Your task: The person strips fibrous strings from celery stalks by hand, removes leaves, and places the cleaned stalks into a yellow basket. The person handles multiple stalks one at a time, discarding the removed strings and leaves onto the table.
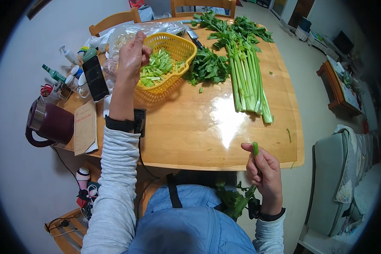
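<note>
My left hand (133, 56) is raised over the left side of a yellow plastic basket (183, 47), its fingers curled; whether anything is in them is hidden. Short cut pieces of celery (158, 67) lie inside the basket. Beyond the table's near edge, my right hand (264, 169) grips a celery stalk (255, 148), its cut end poking up past the thumb. The stalk's leaves (237, 201) hang below that hand, above my lap. A bunch of long celery stalks (246, 80) lies on the right half of the table, leaves pointing away from me.
Torn celery leaves (209, 66) are heaped beside the basket, near a knife (194, 39). Left of it stand a phone (95, 78), a dark red kettle (51, 122), a booklet (85, 127) and several bottles. Green scraps dot the wooden table (182, 144). A sofa (334, 182) is at right.
</note>
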Demonstrator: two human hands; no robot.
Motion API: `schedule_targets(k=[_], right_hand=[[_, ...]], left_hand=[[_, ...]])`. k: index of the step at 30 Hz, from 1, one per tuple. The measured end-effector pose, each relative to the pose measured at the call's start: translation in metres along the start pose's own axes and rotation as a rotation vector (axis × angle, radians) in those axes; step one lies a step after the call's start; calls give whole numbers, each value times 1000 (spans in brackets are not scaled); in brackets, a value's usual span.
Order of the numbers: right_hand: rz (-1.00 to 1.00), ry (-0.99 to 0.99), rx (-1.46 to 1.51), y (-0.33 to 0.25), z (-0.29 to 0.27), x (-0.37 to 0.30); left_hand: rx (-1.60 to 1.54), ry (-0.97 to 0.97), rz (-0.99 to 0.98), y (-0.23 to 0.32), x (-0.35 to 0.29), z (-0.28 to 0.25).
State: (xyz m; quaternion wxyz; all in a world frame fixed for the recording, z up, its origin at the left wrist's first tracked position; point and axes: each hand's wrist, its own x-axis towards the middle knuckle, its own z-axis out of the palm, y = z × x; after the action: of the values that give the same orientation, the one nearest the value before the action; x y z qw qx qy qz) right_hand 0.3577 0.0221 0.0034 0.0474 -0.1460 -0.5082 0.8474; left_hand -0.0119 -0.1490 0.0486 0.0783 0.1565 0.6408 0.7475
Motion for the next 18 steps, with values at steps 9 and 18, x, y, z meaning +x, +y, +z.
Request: schedule_targets(k=[9,18], right_hand=[[17,-32,63,2,-9,2],[23,14,90,3,-8,3]], left_hand=[[217,-644,244,3,-104,73],[514,-735,796,-30,-176,122]])
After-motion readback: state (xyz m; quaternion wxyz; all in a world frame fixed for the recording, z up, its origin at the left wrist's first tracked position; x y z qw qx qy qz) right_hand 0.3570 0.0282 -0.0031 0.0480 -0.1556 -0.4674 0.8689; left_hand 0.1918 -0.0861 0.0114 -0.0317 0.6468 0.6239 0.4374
